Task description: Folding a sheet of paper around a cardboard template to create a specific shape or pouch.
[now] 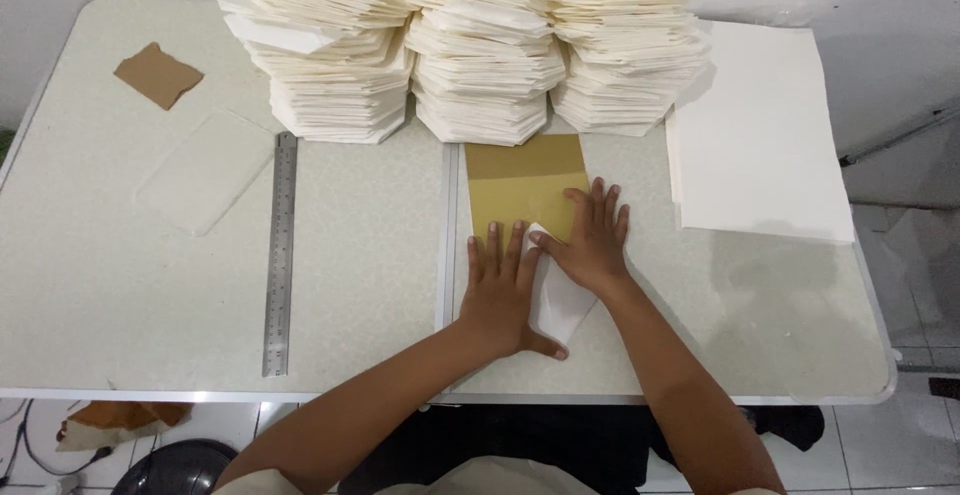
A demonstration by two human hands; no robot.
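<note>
Pressing white paper [560, 300] on gold sheet [522, 190] | left hand [497, 290], right hand [592, 245] flat, open | folded stacks [480, 45] beyond; flat sheets [760, 135] right, unfolded

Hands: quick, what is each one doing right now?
Left hand: open, flat on the white paper.
Right hand: open, pressing the paper's fold.

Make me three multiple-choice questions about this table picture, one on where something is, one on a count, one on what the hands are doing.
1. Where does the metal ruler lie?
A. left of the hands
B. on the flat white sheets
C. under the stacks

2. How many stacks of folded white paper stand at the back?
A. one
B. three
C. six

3. What are the left hand and right hand doing?
A. holding scissors
B. hanging off the table
C. pressing flat on a white paper

Answers: 1 A, it lies left of both hands; 2 B, three piles side by side; 3 C, both palms down.
</note>
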